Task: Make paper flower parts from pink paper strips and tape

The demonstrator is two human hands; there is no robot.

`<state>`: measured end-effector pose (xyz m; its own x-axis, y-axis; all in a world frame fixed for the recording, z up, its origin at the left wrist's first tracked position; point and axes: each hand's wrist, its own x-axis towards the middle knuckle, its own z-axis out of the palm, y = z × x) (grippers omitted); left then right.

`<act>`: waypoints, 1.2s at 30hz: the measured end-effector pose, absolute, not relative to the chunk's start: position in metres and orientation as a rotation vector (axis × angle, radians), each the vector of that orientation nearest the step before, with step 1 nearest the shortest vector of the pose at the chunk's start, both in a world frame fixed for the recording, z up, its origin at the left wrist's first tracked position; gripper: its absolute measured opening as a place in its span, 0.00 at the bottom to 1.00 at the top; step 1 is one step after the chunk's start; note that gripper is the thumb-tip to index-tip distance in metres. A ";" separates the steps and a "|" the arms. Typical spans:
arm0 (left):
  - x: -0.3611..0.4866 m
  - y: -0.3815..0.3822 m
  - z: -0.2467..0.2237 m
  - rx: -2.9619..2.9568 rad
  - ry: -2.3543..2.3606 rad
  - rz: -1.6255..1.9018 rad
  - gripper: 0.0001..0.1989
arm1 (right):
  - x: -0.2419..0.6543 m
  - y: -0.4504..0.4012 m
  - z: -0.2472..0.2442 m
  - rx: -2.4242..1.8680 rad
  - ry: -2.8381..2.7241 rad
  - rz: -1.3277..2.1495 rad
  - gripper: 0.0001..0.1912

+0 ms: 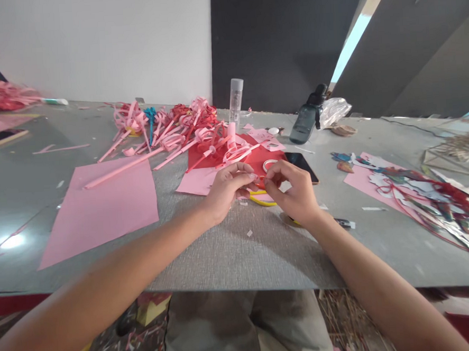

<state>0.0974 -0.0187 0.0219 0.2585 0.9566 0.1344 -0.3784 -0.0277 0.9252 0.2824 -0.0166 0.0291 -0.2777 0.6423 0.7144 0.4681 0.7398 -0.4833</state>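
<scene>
My left hand (228, 190) and my right hand (297, 188) meet in front of me just above the table. The fingertips of both are pinched on a small red strip (261, 182), apparently paper, mostly covered by the fingers. Yellow scissor-like handles (263, 201) show below the hands; the rest is hidden. Behind them lie a red paper sheet (196, 157) and a white ring (269, 164), perhaps a tape roll. A black phone (303, 166) rests beside my right hand.
Pink and red curled-paper flowers (175, 121) on sticks are heaped behind, left of a clear tube (235, 97). A pink sheet (113, 209) lies left. A dark bottle (305, 122) stands back right. Paper scraps and red cord (421, 185) spread at right.
</scene>
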 end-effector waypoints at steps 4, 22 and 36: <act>0.097 -0.020 0.023 1.115 0.699 1.194 0.10 | 0.283 -0.015 0.029 -0.844 -1.866 0.181 0.07; 0.095 -0.022 0.025 1.125 0.564 1.144 0.06 | 0.289 -0.029 0.038 -0.507 -1.879 -0.226 0.09; 0.095 -0.021 0.025 1.108 0.590 1.150 0.07 | 0.281 -0.029 0.037 -0.664 -2.037 0.376 0.08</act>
